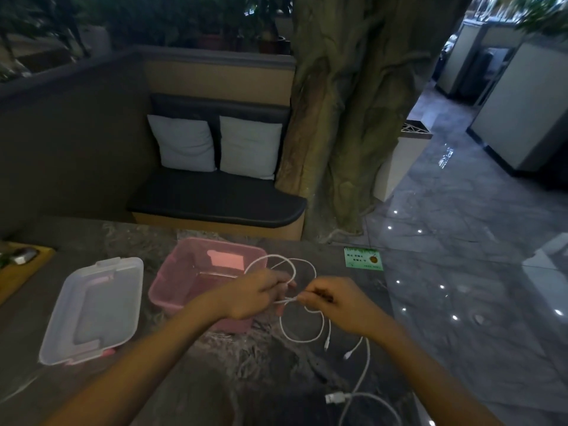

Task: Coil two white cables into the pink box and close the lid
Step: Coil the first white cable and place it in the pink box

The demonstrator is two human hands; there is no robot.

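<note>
The pink box (pixel 184 272) stands open on the dark marble table, with nothing visible inside it. Its clear lid (pixel 95 309) lies flat to the left of it. Just right of the box, my left hand (pixel 255 293) and my right hand (pixel 341 305) both pinch one white cable (pixel 302 333), which hangs in loops above and below my fingers. A second white cable (pixel 365 376) lies loose on the table near my right forearm, its USB plug (pixel 335 397) pointing left.
A green card (pixel 363 258) sits at the table's far right corner. A wooden tray (pixel 21 269) lies at the far left edge. Beyond the table are a bench with two pale cushions (pixel 215 146), a tree trunk (pixel 353 118) and glossy floor to the right.
</note>
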